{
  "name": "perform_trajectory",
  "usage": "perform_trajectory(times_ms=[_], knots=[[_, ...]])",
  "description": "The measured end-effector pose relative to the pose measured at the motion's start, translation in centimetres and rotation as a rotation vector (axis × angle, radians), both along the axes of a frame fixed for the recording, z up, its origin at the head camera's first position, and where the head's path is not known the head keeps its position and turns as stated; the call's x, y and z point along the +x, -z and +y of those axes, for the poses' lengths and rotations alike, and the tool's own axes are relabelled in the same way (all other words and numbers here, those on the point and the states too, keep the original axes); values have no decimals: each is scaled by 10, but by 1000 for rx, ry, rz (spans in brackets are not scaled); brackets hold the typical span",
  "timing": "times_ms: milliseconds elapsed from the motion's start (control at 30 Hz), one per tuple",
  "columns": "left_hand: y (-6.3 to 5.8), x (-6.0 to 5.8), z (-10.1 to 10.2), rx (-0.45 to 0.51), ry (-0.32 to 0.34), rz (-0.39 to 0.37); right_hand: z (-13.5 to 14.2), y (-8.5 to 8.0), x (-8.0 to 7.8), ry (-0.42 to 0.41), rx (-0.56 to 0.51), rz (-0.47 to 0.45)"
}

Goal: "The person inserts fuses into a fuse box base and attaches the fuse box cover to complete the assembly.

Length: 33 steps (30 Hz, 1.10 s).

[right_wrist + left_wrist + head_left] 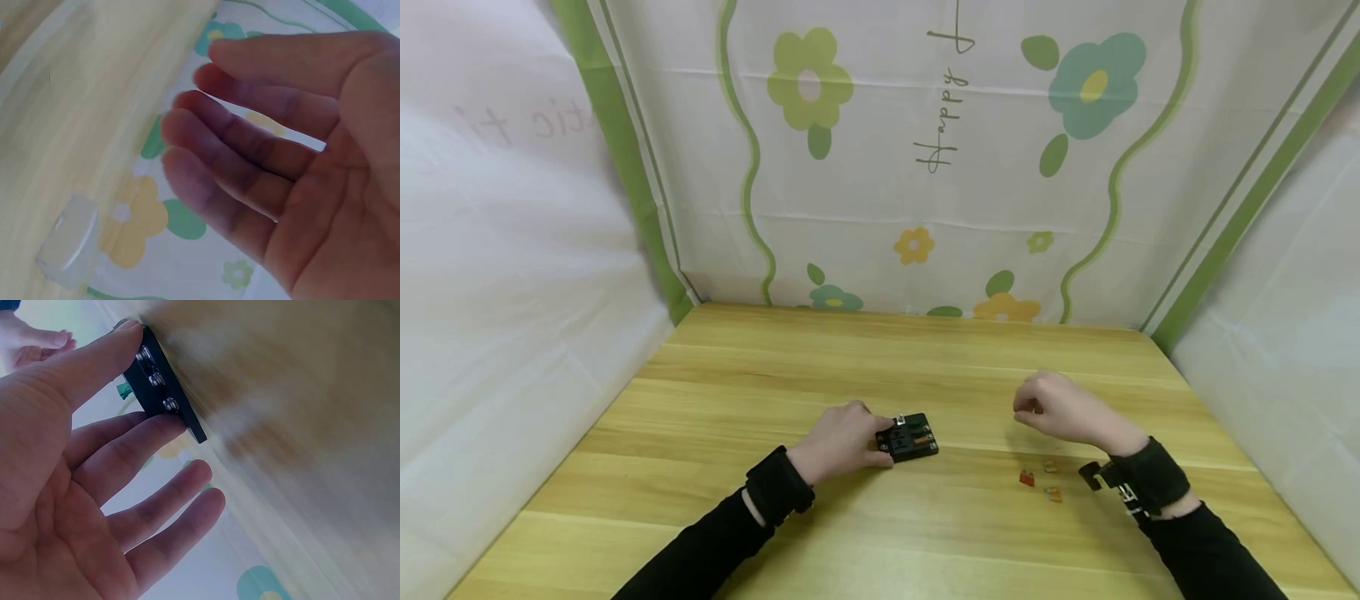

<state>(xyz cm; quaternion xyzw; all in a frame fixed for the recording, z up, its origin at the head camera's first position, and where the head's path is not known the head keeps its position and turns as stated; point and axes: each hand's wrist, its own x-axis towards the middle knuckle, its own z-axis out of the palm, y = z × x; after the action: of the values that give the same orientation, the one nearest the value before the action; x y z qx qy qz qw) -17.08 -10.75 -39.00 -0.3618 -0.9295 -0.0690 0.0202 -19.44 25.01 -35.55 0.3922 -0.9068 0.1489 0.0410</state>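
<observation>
A black fuse block (907, 437) lies on the table, with a green and an orange blade fuse in it and metal screw terminals along its edges. The left hand (844, 442) grips its left side between thumb and fingers. In the left wrist view, the thumb and two fingers pinch the block (159, 381), while the other two fingers extend free. To the right, the right hand (1063, 410) hovers over the table. Its fingers (194, 181) are loosely bent in the right wrist view, with nothing visible between them.
A red blade fuse (1027, 477) and two orange ones (1051, 467) (1054, 494) lie loose below the right hand. A clear plastic piece (69, 240) shows in the right wrist view. Flower-printed cloth walls (865, 192) enclose the wooden table (790, 358) at the back and sides.
</observation>
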Motion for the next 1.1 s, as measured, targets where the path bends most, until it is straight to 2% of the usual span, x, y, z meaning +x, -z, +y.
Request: perform_trajectory(times_ms=[267, 567, 833, 1100], knots=[[-2, 1, 0, 7, 10, -26, 12, -1, 3, 4, 31, -94], [-1, 2, -1, 23, 12, -49, 20, -2, 3, 21, 58, -193], [3, 2, -1, 28, 11, -68, 29, 3, 3, 1, 53, -280], [1, 3, 0, 33, 12, -63, 30, 5, 1, -18, 51, -306]])
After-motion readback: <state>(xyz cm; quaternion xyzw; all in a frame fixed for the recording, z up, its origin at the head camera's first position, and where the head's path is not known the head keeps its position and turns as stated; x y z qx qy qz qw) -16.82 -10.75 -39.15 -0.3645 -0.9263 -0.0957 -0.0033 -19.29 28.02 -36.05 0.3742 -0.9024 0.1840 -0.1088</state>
